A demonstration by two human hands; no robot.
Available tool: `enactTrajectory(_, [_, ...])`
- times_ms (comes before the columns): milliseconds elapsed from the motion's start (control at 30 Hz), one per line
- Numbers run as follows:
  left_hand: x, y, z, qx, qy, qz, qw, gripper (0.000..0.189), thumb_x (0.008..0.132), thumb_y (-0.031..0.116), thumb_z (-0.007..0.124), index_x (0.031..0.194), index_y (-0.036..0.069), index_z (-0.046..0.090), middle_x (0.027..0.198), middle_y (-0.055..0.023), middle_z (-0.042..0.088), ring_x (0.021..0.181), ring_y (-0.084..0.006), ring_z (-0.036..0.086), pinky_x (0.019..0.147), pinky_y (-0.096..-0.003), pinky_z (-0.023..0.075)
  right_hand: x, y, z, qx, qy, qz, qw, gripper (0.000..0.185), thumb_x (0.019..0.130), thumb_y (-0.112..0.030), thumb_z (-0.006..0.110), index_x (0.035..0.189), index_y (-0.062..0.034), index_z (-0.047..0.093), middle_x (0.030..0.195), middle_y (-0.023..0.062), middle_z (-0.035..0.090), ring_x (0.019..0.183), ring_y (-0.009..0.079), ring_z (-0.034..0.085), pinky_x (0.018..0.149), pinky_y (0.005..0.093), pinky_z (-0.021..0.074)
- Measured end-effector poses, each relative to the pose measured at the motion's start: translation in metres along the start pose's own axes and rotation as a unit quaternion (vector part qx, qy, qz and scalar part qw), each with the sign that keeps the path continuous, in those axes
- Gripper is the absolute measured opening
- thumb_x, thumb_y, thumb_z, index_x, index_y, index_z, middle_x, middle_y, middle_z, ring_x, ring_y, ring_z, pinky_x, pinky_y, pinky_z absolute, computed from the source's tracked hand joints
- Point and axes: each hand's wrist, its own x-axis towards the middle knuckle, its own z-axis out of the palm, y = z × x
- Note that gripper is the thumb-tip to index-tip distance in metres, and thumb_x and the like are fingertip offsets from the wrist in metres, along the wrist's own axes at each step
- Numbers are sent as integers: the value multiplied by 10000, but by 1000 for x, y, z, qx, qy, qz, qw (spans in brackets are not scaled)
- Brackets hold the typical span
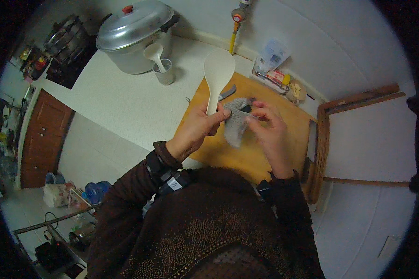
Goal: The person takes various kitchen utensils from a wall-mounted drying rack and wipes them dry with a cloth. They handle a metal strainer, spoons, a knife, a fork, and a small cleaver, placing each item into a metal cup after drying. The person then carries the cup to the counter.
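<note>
My left hand point(199, 127) grips the handle of a cream-coloured rice paddle point(219, 69), its broad end pointing away from me. The same hand pinches a grey ribbed cloth point(235, 127), perhaps a knitted glove or sock, between thumb and fingers. At the cloth's right side, my right hand point(270, 127) has its fingers bent, with the thumb at the cloth's edge; whether it grips the fabric is unclear. Both hands are above a wooden cutting board point(209, 150). A knife point(229, 92) lies on the board behind the paddle, its handle partly hidden.
A large lidded aluminium pot point(129, 45) stands at the back left. Beside it, a cup point(165, 75) holds a white spoon point(154, 54). A small tray point(270, 80) with packets stands along the wall near a yellow gas pipe point(234, 38). A wooden frame point(323, 150) borders the board's right side.
</note>
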Motion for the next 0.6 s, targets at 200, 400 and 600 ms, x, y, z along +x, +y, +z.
enactTrajectory(200, [0, -2, -8, -51, -43, -26, 997, 253, 945, 350, 442, 937, 102, 487, 634, 30, 430, 461, -52, 315, 418, -211, 249, 7, 3, -26, 197, 21, 241, 950, 142, 852, -156, 608, 927, -38, 585, 878, 35, 586, 790, 97, 554, 705, 236, 459])
enactTrajectory(400, [0, -5, 0, -79, -62, -6, 995, 386, 936, 458, 390, 942, 84, 485, 634, -7, 457, 445, -76, 327, 418, -215, 269, 19, -20, -3, 260, 41, 205, 943, 189, 914, -202, 533, 1002, -37, 561, 885, 15, 580, 785, 75, 529, 703, 228, 441])
enactTrajectory(600, [-2, -5, 8, -38, -28, -6, 999, 370, 944, 435, 387, 916, 82, 494, 660, -13, 480, 482, -81, 389, 430, -204, 289, 20, -32, 25, 359, -113, 198, 905, 204, 940, -166, 476, 1084, -28, 518, 964, 27, 574, 910, 85, 524, 807, 226, 421])
